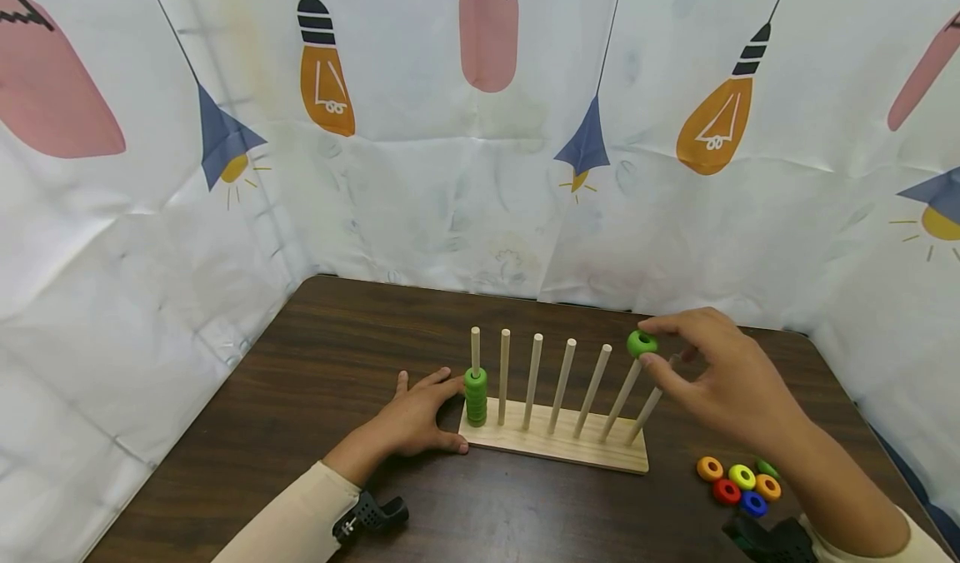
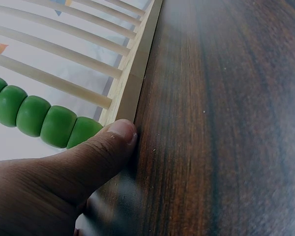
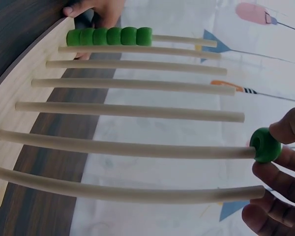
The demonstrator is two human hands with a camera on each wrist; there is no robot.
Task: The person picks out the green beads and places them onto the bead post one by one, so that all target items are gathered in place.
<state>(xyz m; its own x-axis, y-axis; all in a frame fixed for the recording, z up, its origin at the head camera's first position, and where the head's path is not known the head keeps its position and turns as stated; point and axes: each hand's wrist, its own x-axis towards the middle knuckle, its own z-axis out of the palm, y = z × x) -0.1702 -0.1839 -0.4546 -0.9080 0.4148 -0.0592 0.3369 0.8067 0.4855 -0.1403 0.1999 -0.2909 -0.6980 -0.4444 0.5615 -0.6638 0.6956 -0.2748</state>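
Observation:
A pale wooden peg stand with a row of upright pegs sits on the table. Several green beads are stacked on its leftmost peg, whose top stays bare. My left hand holds the stand's left end, the thumb against the front edge of the base. Over at the right, my right hand pinches a single green bead between thumb and fingers. That bead is right at the top of the second peg from the right end. Other right-hand fingers overlap the tip of the rightmost peg.
Loose beads lie on the dark wooden table at the right: orange ones, a red one, a yellow one, a blue one and a green one beside the right forearm. A white curtain with printed lamps hangs behind the table.

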